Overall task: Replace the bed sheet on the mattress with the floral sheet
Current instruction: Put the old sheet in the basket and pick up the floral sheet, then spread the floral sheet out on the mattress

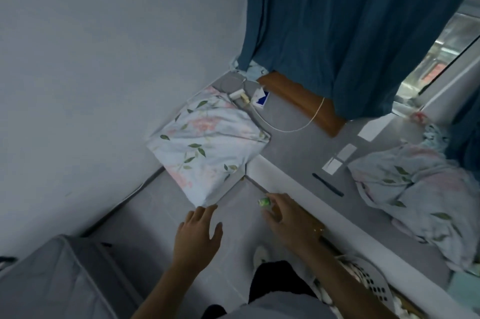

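Grey mattress (293, 152) beside blue curtain (350, 28); left hand (198, 234) released, right hand (291, 217) unclear.

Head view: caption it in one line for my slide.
Both hands reach toward a floral pillow beside a grey mattress.

Floral pillow (207, 144) showing soft matt cloth, lightly creased; crumpled floral sheet (415, 196) showing the same cloth; curtain (350, 33) hanging as matt woven fabric; headboard (304, 100) showing smooth wood; laundry basket (374, 285) showing smooth perforated plastic.
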A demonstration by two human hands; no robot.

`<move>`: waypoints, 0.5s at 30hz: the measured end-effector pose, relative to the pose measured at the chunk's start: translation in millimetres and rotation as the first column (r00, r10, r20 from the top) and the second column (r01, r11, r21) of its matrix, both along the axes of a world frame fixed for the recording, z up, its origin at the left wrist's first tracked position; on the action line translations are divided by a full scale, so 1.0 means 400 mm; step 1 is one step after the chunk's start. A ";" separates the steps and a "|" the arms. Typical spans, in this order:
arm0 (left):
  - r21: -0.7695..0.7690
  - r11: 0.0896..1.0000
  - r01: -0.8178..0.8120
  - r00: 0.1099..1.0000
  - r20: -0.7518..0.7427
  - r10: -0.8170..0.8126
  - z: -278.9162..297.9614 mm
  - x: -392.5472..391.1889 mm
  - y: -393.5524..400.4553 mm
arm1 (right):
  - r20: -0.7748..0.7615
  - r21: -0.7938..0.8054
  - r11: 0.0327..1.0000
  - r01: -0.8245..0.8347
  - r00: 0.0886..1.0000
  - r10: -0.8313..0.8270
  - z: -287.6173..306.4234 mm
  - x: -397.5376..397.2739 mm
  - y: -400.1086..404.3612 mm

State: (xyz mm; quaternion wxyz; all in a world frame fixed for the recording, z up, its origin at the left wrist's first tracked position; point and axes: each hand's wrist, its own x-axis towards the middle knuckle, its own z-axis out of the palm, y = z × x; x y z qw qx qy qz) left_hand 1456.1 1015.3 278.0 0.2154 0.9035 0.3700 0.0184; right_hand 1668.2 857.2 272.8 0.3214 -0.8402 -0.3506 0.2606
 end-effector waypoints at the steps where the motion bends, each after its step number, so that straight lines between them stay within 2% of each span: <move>1: -0.018 1.000 -0.004 1.000 -0.009 0.004 -0.010 0.021 0.030 | -0.021 -0.002 1.000 0.011 1.000 -0.011 -0.016 0.014 0.015; 5: -0.081 0.996 -0.028 0.998 -0.055 0.024 -0.036 0.119 0.166 | -0.141 0.000 0.999 0.036 0.989 -0.036 -0.097 0.084 0.093; 9: -0.147 0.986 -0.079 0.995 -0.078 0.068 -0.044 0.196 0.322 | -0.146 -0.119 0.993 -0.016 0.989 -0.001 -0.142 0.187 0.247; 15: -0.161 0.973 -0.168 0.985 -0.070 0.159 -0.022 0.255 0.535 | -0.223 -0.049 0.999 -0.018 0.975 0.007 -0.103 0.318 0.560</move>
